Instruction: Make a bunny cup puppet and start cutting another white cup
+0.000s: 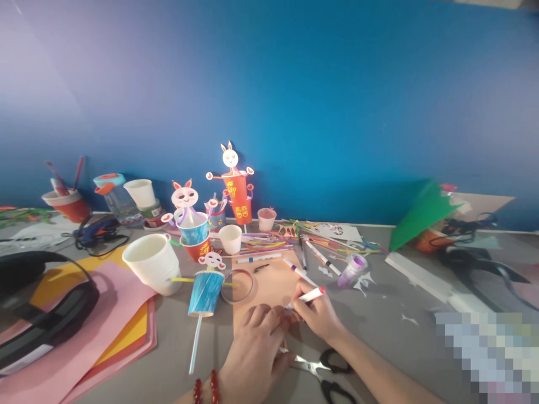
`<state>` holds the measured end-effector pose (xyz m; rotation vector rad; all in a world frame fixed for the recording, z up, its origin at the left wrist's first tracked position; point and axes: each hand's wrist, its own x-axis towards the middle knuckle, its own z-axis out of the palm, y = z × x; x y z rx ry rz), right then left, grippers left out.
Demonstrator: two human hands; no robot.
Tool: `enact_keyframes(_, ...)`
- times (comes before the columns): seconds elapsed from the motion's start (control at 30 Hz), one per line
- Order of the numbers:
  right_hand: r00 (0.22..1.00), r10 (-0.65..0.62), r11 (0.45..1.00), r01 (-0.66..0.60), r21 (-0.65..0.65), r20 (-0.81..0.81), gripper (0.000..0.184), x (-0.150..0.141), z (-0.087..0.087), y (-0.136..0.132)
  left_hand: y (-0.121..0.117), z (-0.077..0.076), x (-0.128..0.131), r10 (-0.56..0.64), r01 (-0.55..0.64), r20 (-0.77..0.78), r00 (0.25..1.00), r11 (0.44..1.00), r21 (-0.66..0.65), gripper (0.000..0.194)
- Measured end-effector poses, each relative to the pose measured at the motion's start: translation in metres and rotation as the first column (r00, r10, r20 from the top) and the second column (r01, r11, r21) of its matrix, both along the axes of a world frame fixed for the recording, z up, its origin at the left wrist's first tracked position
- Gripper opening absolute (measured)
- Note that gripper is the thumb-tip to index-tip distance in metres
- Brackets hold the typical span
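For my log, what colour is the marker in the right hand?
The marker is white with a red end; head view.

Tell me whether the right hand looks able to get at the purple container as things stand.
Probably yes: nothing appears to stand between the right hand and the purple container. That hand holds a red-ended marker, though, so it would likely need setting down first.

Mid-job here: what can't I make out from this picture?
All in the head view:
Whatever lies under the left hand: covered by it.
Tip of the marker in the right hand: too small.
Left part of the headphones: cut off by the edge.
Lower-right patch: pixelated.
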<state>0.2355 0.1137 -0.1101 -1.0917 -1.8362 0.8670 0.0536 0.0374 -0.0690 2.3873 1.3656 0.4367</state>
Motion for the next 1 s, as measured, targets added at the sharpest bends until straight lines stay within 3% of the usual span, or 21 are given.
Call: enact_keyframes(1.0,0.999,0.004,1.000,-0.005,0.017,0.054,0.017,0.0018,-0.0022,0.0009,-0.0008,0.0005,-0.0004,0.019,-0.019,-0.031,0.999,1.000,0.002,0.053)
